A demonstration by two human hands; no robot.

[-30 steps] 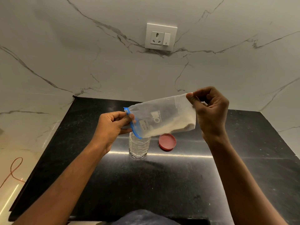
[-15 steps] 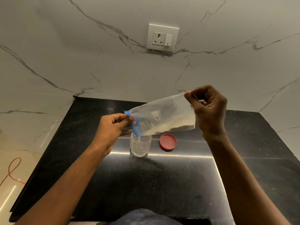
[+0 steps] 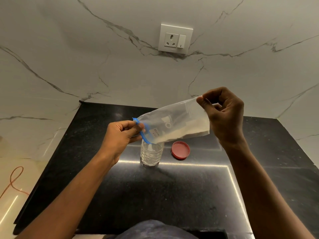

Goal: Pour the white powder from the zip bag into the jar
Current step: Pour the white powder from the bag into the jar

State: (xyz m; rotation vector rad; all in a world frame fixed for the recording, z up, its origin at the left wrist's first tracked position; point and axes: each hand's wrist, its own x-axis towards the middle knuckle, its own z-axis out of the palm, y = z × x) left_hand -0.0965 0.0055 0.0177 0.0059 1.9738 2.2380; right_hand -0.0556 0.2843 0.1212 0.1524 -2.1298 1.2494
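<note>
A clear zip bag (image 3: 174, 123) with a blue zip edge hangs tilted, mouth down to the left, over a clear glass jar (image 3: 151, 155) standing on the black counter (image 3: 172, 195). White powder (image 3: 179, 134) lies along the bag's lower edge and reaches the mouth at the jar's rim. My left hand (image 3: 120, 135) pinches the blue zip end. My right hand (image 3: 222, 114) pinches the bag's raised bottom corner. Some powder shows inside the jar.
A red lid (image 3: 180, 150) lies flat just right of the jar. A marble wall with a white socket (image 3: 175, 38) rises behind the counter. An orange cable (image 3: 13, 181) lies on the floor at the left.
My right hand has lifted the bag's bottom end higher, so the bag slopes more steeply. The powder has slid toward the mouth at the jar's rim.
</note>
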